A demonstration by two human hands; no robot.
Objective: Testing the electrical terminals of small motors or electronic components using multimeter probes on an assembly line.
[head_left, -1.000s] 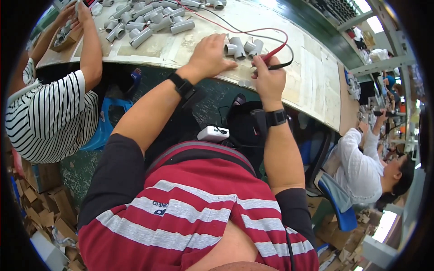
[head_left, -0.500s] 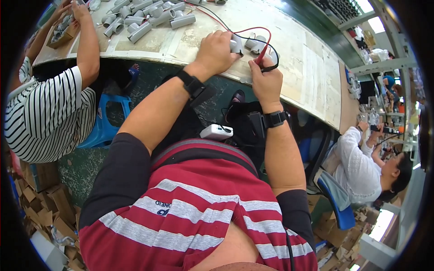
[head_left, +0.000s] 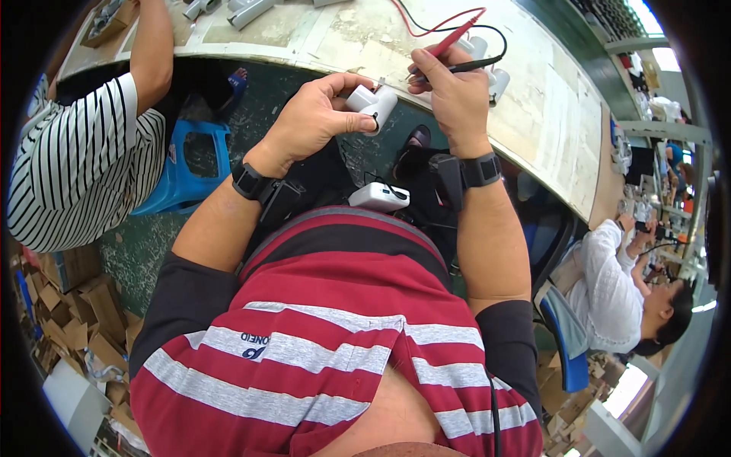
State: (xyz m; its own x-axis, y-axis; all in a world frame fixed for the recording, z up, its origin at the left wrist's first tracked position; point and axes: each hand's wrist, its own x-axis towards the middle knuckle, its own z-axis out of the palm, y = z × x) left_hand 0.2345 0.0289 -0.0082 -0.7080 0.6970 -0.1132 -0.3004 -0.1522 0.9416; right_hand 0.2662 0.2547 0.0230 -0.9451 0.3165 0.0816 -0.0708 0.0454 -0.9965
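Observation:
Just off the table's near edge, my left hand [head_left: 316, 114] grips a pale grey T-shaped plastic fitting [head_left: 373, 105] between thumb and fingers. A small metal-looking end sticks up from its top. To its right, my right hand [head_left: 461, 99] is closed around a red test probe [head_left: 455, 36] and a black test probe [head_left: 480, 63], each with a lead. The probes' tips are hidden by the fingers, and a gap separates this hand from the fitting. Beyond the right hand, more grey fittings [head_left: 499, 82] rest on the table.
The worn, pale worktable [head_left: 297, 42] curves across the top, with several grey tubes [head_left: 250, 11] at its far left. A person in a striped shirt [head_left: 84, 160] sits left by a blue stool [head_left: 199, 164]; another in white [head_left: 605, 286] sits right. Cardboard [head_left: 99, 312] is piled lower left.
My left hand has come back from the tabletop toward me with the fitting, now turned into plain view. My right hand has lifted the probes, which now slant across it. The view has shifted.

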